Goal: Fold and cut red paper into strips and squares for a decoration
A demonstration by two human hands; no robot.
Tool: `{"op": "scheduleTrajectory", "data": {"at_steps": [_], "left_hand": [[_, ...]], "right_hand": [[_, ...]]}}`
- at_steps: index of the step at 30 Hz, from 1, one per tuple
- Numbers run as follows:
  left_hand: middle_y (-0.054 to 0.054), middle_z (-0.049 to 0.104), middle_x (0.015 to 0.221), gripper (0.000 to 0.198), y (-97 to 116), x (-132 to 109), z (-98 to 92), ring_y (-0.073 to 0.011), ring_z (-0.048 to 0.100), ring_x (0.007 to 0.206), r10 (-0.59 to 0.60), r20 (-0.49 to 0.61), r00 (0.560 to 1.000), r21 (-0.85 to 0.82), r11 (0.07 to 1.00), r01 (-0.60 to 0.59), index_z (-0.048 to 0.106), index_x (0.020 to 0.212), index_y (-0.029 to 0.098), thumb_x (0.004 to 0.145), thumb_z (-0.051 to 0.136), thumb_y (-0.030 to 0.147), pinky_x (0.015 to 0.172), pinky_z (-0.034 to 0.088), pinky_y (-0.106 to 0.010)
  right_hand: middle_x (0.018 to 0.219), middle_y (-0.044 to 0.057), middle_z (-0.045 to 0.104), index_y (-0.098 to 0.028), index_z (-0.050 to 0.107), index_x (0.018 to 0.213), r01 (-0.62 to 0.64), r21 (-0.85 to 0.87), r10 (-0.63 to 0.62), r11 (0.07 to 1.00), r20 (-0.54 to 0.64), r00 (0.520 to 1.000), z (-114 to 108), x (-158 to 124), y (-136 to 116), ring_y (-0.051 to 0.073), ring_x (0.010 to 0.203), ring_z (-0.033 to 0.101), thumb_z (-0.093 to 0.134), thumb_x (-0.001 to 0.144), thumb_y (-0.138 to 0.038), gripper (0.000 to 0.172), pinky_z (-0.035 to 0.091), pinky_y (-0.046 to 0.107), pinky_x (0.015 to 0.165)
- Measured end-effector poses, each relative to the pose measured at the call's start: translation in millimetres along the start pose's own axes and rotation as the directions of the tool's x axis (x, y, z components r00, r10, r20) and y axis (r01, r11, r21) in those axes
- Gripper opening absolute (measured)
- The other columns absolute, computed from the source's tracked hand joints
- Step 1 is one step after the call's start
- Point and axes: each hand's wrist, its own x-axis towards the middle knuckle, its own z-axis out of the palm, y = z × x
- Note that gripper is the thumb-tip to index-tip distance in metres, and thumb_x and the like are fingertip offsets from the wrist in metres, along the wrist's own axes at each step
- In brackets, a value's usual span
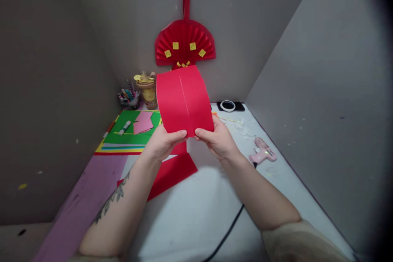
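Observation:
A sheet of red paper (172,102), curved backward at its top and marked by a pale crease down its middle, is held up above the table. My left hand (162,141) grips its lower edge left of the crease, thumb on the front. On the other side of the crease, my right hand (217,137) pinches the same edge. Both thumbs nearly meet; most other fingers are hidden behind the sheet. Below lies another red paper piece (175,174), partly covered by my left forearm.
A red paper fan (186,35) hangs on the wall. Green paper (143,137) with pink paper pieces (143,123) lies left, before a pen holder (129,100) and a cup (147,94). At right are a pink glue gun (263,151), its cord, and a black phone (238,107).

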Motion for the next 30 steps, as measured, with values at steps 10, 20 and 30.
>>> {"op": "scheduleTrajectory", "data": {"at_steps": [10,20,30], "left_hand": [[-0.007,0.071,0.096,0.041,1.9,-4.7,7.8,-0.0162,0.067,0.078,-0.044,0.082,0.996,-0.114,0.992,0.053,0.064,0.104,0.015,0.064,0.077,0.015,0.067,0.054,-0.022],[-0.005,0.07,0.089,0.036,6.0,-7.5,8.3,-0.0117,0.062,0.069,-0.055,0.106,0.993,-0.104,0.992,0.066,0.065,0.098,0.015,0.064,0.077,0.015,0.065,0.052,-0.021],[-0.009,0.07,0.1,0.046,11.9,-6.8,8.9,-0.0204,0.067,0.084,0.052,0.052,0.997,0.007,0.999,-0.052,0.063,0.108,0.016,0.065,0.078,0.02,0.073,0.054,-0.028]], "right_hand": [[0.085,0.0,0.065,-0.02,0.056,0.102,-0.083,0.155,0.075,0.984,0.056,0.996,8.2,-11.2,-15.0,0.009,0.062,0.057,0.078,0.062,-0.018,0.046,0.049,0.022,0.056],[0.084,-0.001,0.064,-0.021,0.058,0.099,-0.135,0.203,0.118,0.97,0.095,0.988,11.0,-16.4,-18.9,0.008,0.061,0.055,0.077,0.063,-0.017,0.041,0.047,0.021,0.056],[0.083,-0.001,0.063,-0.022,0.058,0.099,-0.087,0.108,0.083,0.99,0.042,0.996,6.6,-11.6,-15.8,0.009,0.062,0.054,0.073,0.065,-0.016,0.038,0.046,0.023,0.058]]}}
